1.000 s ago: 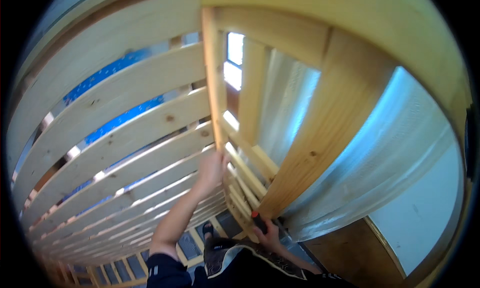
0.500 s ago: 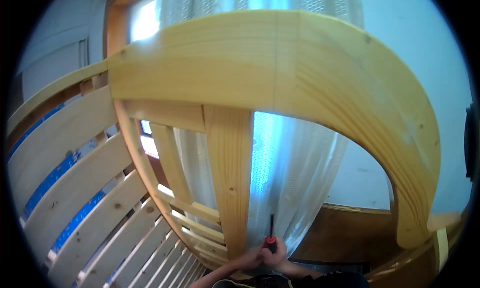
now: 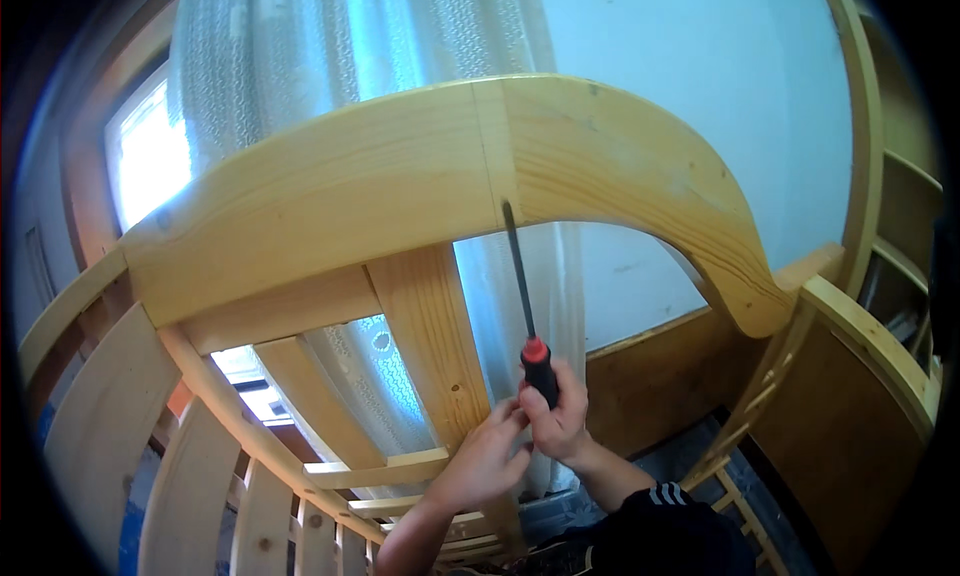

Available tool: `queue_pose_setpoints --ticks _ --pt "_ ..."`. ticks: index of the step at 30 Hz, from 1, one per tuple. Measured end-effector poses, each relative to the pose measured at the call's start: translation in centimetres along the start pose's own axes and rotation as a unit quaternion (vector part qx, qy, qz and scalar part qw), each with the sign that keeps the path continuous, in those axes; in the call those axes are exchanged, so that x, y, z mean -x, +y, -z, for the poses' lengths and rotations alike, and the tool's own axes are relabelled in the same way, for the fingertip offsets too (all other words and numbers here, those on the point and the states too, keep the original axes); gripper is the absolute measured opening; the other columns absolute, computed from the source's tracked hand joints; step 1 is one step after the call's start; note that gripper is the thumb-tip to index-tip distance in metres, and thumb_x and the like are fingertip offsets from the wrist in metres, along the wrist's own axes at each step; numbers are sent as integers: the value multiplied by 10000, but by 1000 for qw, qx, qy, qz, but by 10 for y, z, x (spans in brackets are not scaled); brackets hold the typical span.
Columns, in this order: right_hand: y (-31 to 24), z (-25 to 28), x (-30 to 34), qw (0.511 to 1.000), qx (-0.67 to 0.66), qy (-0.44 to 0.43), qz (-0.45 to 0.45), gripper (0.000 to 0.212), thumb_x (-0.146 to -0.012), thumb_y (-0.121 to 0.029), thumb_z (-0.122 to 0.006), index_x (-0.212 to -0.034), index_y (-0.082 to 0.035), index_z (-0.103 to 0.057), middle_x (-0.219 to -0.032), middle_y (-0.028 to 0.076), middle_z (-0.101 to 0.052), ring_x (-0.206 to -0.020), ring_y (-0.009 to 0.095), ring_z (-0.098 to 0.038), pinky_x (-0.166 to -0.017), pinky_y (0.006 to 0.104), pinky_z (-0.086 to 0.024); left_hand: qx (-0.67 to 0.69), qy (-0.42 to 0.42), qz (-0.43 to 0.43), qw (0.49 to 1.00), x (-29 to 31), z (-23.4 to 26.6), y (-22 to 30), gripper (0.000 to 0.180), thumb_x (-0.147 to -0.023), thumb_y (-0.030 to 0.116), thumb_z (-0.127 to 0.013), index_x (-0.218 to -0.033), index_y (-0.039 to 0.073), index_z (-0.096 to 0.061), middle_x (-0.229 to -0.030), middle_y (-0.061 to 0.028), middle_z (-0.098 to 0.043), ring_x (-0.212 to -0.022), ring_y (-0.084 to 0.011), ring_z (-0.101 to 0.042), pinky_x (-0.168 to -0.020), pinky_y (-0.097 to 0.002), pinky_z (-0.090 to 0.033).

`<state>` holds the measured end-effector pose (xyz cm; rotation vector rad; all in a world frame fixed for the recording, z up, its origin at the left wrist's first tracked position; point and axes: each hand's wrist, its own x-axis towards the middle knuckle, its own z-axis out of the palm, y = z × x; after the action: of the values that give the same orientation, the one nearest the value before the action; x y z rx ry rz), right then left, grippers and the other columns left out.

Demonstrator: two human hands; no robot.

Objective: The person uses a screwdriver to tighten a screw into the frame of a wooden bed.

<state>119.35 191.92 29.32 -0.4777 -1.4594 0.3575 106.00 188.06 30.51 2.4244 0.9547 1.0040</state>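
My right hand (image 3: 560,421) is closed around the black and red handle of a screwdriver (image 3: 538,368). Its long dark shaft points up and away, and the tip overlaps the lower edge of a curved pale wooden board (image 3: 330,166); whether they touch I cannot tell. Close against the right hand, my left hand (image 3: 485,461) has its fingers bent in by the base of the handle. What those fingers hold, if anything, is hidden. Left of the hands, a broad wooden upright (image 3: 425,326) runs down from the board.
Wooden slats (image 3: 100,406) stand along the left side. Behind the board hang a patterned curtain (image 3: 290,56) and a pale wall (image 3: 680,46). At right there is a wooden frame with a brown panel (image 3: 840,416), and shelves (image 3: 905,206) beyond it.
Both hands and the screwdriver have come up higher in view, the tool now in front of the board. The view has shifted, showing more of the right side.
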Motion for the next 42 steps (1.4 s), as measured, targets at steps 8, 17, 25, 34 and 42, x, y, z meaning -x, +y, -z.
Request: queue_pose_setpoints --ticks 8,17,25,34,42 --pt "-52 -14 -46 998 -9 38 -39 214 -887 -170 -514 -1003 9 -533 -659 6 -512 -568 54 -459 -516 211 -391 110 109 60 986 -10 37 30 134 -843 54 -527 -924 -33 -591 -847 -176 -637 -774 -276 -651 -718 -305 -502" --pt "-34 -28 -18 998 15 45 -46 259 -854 -199 -589 -1008 3 -535 -688 149 -596 -612 213 -610 -548 326 -452 75 208 62 973 -13 47 35 116 -840 47 -555 -917 -29 -597 -827 -163 -642 -772 -235 -656 -688 -300 -507" --pt "-32 -26 -37 999 -14 46 -15 222 -858 -169 -583 -997 -4 -534 -685 136 -590 -596 198 -598 -547 315 -452 -3 288 10 957 -31 48 41 98 -815 30 -579 -893 -22 -609 -802 -160 -634 -701 -232 -650 -643 -287 -504" --pt "-17 4 -26 991 -84 55 -90 251 -908 -218 -508 -1030 0 -526 -656 7 -502 -573 60 -447 -520 204 -371 -76 382 -76 918 -58 48 48 101 -789 -5 -578 -875 3 -629 -730 -109 -609 -538 -137 -552 -496 -245 -435" --pt "-7 33 -26 988 -88 68 -106 213 -906 -219 -519 -949 -11 -528 -652 -8 -488 -589 63 -448 -532 218 -364 324 289 -73 898 -89 36 55 431 -897 77 -473 -1289 -39 -336 -1210 -173 -482 -1007 -265 -576 -840 -325 -478"
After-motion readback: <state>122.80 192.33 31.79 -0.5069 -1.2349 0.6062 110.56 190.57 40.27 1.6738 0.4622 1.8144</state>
